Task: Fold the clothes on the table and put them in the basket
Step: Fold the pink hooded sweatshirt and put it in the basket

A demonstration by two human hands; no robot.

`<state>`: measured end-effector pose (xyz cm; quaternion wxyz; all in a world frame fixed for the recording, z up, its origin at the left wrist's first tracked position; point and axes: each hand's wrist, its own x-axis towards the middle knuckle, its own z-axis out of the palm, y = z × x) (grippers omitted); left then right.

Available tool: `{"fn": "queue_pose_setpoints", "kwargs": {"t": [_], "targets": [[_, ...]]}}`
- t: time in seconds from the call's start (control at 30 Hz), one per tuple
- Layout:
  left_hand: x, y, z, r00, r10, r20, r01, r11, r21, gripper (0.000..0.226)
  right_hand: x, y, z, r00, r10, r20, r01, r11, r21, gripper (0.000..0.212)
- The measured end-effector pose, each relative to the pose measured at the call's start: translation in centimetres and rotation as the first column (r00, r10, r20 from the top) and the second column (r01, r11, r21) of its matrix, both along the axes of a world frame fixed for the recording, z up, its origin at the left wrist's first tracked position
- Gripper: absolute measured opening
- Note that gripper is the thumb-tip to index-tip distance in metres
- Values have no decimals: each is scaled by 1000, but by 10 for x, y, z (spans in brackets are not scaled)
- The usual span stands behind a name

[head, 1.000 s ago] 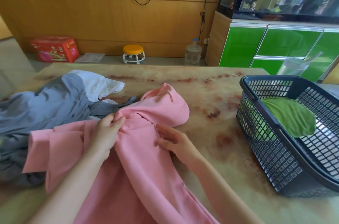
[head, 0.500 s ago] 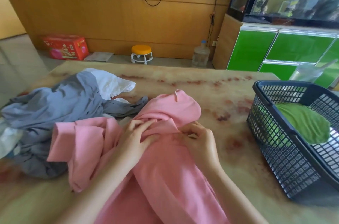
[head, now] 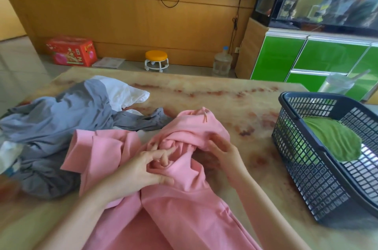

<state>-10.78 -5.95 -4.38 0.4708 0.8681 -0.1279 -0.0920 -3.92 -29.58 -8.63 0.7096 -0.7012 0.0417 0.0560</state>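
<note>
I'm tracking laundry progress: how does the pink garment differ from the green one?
The pink garment lies bunched and unfolded on the table; the green garment sits smoothed in the basket. The left hand grips the pink garment and the right hand touches it; nothing touches the green garment. Both are plain, single-coloured cloth.

left hand [head: 143, 170]: fingers [head: 162, 159] curled, pinching pink garment [head: 184, 208] | right hand [head: 226, 152]: fingers spread
</note>
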Motion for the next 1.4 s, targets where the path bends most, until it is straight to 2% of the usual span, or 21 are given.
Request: {"fn": "queue_pose_setpoints", "kwargs": {"t": [0.1, 0.13, 0.2, 0.23, 0.33, 0.43, 0.47, 0.53, 0.57, 0.63, 0.67, 0.73, 0.8, 0.87, 0.97, 1.03, 1.07, 1.13, 1.2, 1.23, 1.4], "targets": [[-3, -1, -4, 1000, 8, -13, -8, 1000, -12, 77, 15, 10, -2, 998, 32, -58, -12, 949, 316, 32], [-4, -3, -5, 1000, 11, 6, -11, 1000, 5, 73, 21, 15, 0, 998, 41, -56, -18, 932, 362, 41], [-5, -5, -3, 1000, -21, 22, 20, 998, 57, 36, 34, 27, 8, 998, -30, -49, 45, 941, 335, 45], [-4, -6, -2, 998, -48, 35, 45, 995, 86, 32, 41, 33, 13, 997, -62, -50, 74, 949, 307, 47], [-4, -11, -1, 996, -74, 47, 66, 986, 151, 38, 64, 47, 20, 980, -181, -76, 191, 971, 145, 48], [-1, -12, -7, 993, -103, 60, 91, 980, 178, 36, 90, 59, 27, 961, -244, -126, 250, 968, 33, 13], [-1, -12, -10, 992, -104, 68, 91, 979, 180, 35, 99, 62, 30, 964, -250, -97, 251, 968, 6, 21], [0, -12, -10, 994, -62, 91, 48, 988, 150, 34, 126, 65, 42, 984, -142, 107, 149, 987, -56, 65], [1, -12, -8, 994, -35, 101, 24, 995, 99, 32, 137, 65, 54, 973, -32, 230, 56, 994, -98, 76], [6, -13, -4, 993, 6, 116, -3, 1000, -29, 26, 159, 67, 78, 918, 143, 370, -87, 983, -162, 82], [10, -12, -4, 992, 10, 128, -3, 999, -52, 26, 171, 67, 82, 909, 159, 386, -101, 981, -165, 81], [17, -10, -8, 983, 7, 186, -3, 1000, -19, 37, 185, 64, 72, 930, 150, 335, -88, 977, -194, 69], [20, -8, -15, 976, 38, 214, -45, 999, 26, 41, 183, 56, 40, 972, 191, 136, -119, 903, -413, 44], [18, -6, -19, 980, 100, 172, -105, 994, 18, 38, 177, 43, 5, 986, 161, -39, -156, 823, -547, 38], [15, -5, -20, 981, 104, 164, -109, 994, 20, 34, 154, 19, -13, 991, 77, 111, -10, 863, -506, 30], [13, -7, -17, 981, 82, 176, -91, 995, 42, 37, 122, 1, -9, 973, 160, 165, -83, 914, -398, 28], [13, -8, -15, 979, 83, 183, -91, 995, 33, 37, 102, -7, -6, 954, 259, 153, -192, 917, -351, 31], [12, -10, -11, 975, 97, 199, -97, 995, -13, 35, 66, -17, -3, 839, 537, 84, -489, 814, -315, 32], [12, -10, -7, 975, 108, 194, -95, 993, -76, 34, 48, -16, -7, 723, 691, 27, -626, 670, -399, 35], [12, -10, -5, 977, 106, 184, -88, 991, -103, 33, 45, -12, -9, 698, 716, 20, -646, 642, -413, 38], [11, -9, 6, 994, 76, 83, -52, 964, -261, 34, 50, 9, -10, 762, 644, 74, -545, 698, -465, 42]]}}
